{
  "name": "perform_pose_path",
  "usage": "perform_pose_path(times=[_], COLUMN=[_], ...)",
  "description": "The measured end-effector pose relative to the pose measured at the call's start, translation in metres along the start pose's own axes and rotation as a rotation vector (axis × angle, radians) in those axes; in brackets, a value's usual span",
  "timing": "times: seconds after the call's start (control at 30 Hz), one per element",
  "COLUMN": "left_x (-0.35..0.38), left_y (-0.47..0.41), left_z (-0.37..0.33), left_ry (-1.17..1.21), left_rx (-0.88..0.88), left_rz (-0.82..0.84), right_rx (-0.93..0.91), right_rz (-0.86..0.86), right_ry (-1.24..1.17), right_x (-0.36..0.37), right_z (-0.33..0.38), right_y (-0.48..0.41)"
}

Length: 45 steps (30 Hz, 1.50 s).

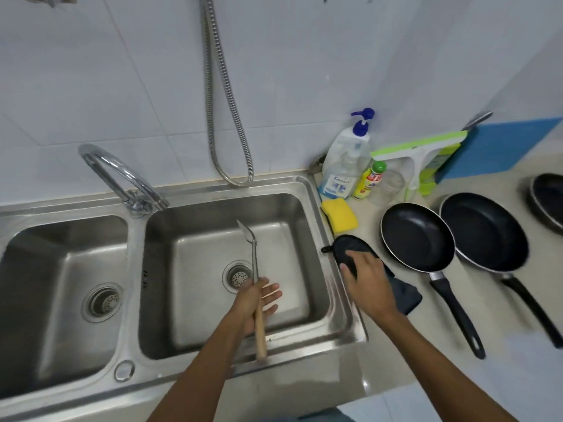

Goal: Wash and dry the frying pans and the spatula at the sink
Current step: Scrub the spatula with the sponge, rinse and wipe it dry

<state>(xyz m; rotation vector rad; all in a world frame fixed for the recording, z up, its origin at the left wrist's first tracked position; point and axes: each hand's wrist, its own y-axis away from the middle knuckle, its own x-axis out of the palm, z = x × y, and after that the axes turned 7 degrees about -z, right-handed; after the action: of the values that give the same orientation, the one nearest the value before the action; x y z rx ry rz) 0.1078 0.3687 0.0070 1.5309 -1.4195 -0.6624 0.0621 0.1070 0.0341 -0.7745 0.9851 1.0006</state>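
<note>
Nearest me, my left hand [259, 300] holds the spatula [255, 263] by its wooden handle over the right basin of the sink [231, 185], with the fingers [272, 295] loosely spread. My right hand [365, 281] rests on a black pad [347, 243] at the counter [371, 214] edge; its fingers are bent and I cannot tell whether they grip. The frying pans [417, 236] lie just beyond.

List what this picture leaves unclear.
Head view:
- Third pan: cut off by right edge.
- Cloth: mostly hidden under right hand.
- Yellow bottle label: too small.
- Whether right hand grips the black pad: blurred.
</note>
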Motion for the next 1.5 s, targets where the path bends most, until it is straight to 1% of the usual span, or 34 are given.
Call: perform_pose_path(times=[0.13, 0.17, 0.33, 0.37, 0.43, 0.5, 0.57, 0.67, 0.73, 0.77, 0.8, 0.9, 0.97, 1.03, 1.1, 1.17, 1.23, 1.27, 1.37, 1.43, 1.5], left_x=[0.025, 0.029, 0.036, 0.036, 0.035, 0.032, 0.03, 0.029, 0.027, 0.025, 0.021, 0.0, -0.015, -0.026, -0.034, -0.038, -0.04, -0.041, -0.048, -0.049, -0.045], left_y=[0.0, 0.0, 0.007, 0.009, 0.012, 0.015, 0.018, 0.028, 0.037, 0.042, 0.048, 0.062, 0.063, 0.064, 0.066, 0.069, 0.073, 0.072, 0.069, 0.07, 0.071], left_z=[0.017, 0.021, 0.029, 0.028, 0.024, 0.019, 0.014, 0.003, -0.004, -0.007, -0.009, -0.02, -0.027, -0.025, -0.017, -0.01, -0.012, -0.014, -0.016, -0.014, -0.015], left_ry=[-0.189, -0.223, -0.355, -0.375, -0.388, -0.402, -0.428, -0.396, -0.359, -0.344, -0.356, -0.553, -0.645, -0.721, -0.762, -0.78, -0.83, -0.892, -1.057, -1.083, -1.099], left_rx=[0.118, 0.145, 0.228, 0.241, 0.256, 0.282, 0.316, 0.302, 0.302, 0.319, 0.355, 0.567, 0.646, 0.685, 0.694, 0.687, 0.699, 0.711, 0.776, 0.797, 0.807], left_rz=[-0.041, -0.046, -0.113, -0.126, -0.137, -0.149, -0.162, -0.154, -0.155, -0.167, -0.196, -0.326, -0.344, -0.32, -0.282, -0.28, -0.285, -0.294, -0.342, -0.332, -0.329], right_rx=[-0.173, -0.188, -0.204, -0.191, -0.098, -0.01, 0.015, -0.091, -0.191, -0.211, -0.192, -0.102, -0.123, -0.118, -0.059, -0.023, -0.021, -0.031, -0.078, -0.094, -0.112], right_rz=[-0.106, -0.111, 0.032, 0.032, 0.031, 0.023, 0.027, 0.078, 0.162, 0.203, 0.228, 0.218, 0.167, 0.116, 0.076, 0.06, 0.038, 0.015, -0.042, -0.064, -0.111], right_ry=[0.158, 0.178, 0.154, 0.133, 0.019, -0.132, -0.284, -0.48, -0.541, -0.558, -0.59, -0.688, -0.61, -0.506, -0.411, -0.351, -0.304, -0.253, -0.001, 0.111, 0.167], right_x=[-0.008, -0.008, 0.007, 0.009, 0.012, 0.013, 0.01, 0.006, 0.017, 0.024, 0.033, 0.051, 0.056, 0.06, 0.065, 0.072, 0.076, 0.077, 0.078, 0.077, 0.076], right_z=[-0.046, -0.055, -0.093, -0.095, -0.088, -0.069, -0.038, 0.034, 0.082, 0.102, 0.119, 0.155, 0.173, 0.19, 0.206, 0.214, 0.212, 0.209, 0.191, 0.179, 0.174], right_y=[-0.006, -0.007, 0.006, 0.008, 0.007, 0.005, 0.007, 0.016, 0.026, 0.031, 0.034, 0.041, 0.039, 0.027, 0.007, -0.01, -0.021, -0.025, -0.04, -0.049, -0.057])
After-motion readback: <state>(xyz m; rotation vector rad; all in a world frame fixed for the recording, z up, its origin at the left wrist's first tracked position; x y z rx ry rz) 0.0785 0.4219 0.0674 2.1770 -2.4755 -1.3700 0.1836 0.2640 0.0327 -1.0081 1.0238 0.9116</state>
